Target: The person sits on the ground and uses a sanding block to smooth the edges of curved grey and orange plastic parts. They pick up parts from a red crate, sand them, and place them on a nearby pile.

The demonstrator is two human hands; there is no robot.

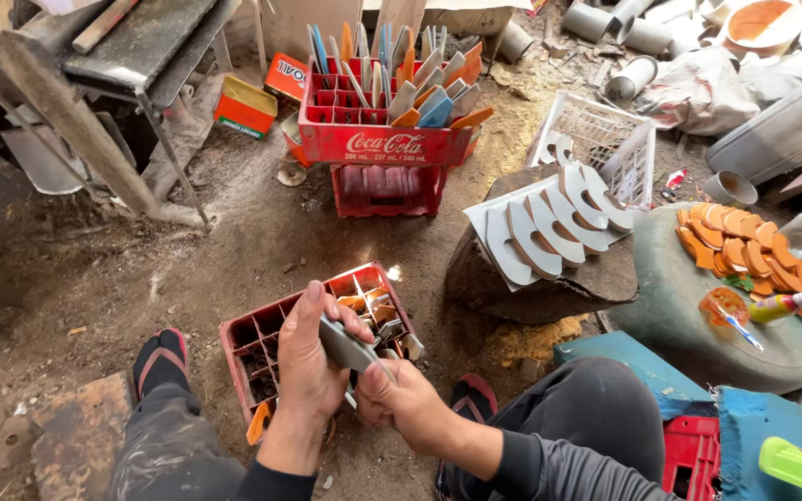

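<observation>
- Keep that grey curved piece (345, 346) steady, low centre of the frame, above the red crate (245, 336) (dirt floor below).
- Your left hand (313, 366) is wrapped closed around it.
- Your right hand (399, 394) pinches its lower end, fingers curled tight.

Upper centre: red bottle crate (384, 144) with white lettering, holding blue, orange and grey strips (420, 79). Centre right: grey-white curved pieces (554, 227). Right: orange curved pieces (744, 246). Lower centre: grey flat piece (345, 348) over a red compartment crate (262, 339).
</observation>
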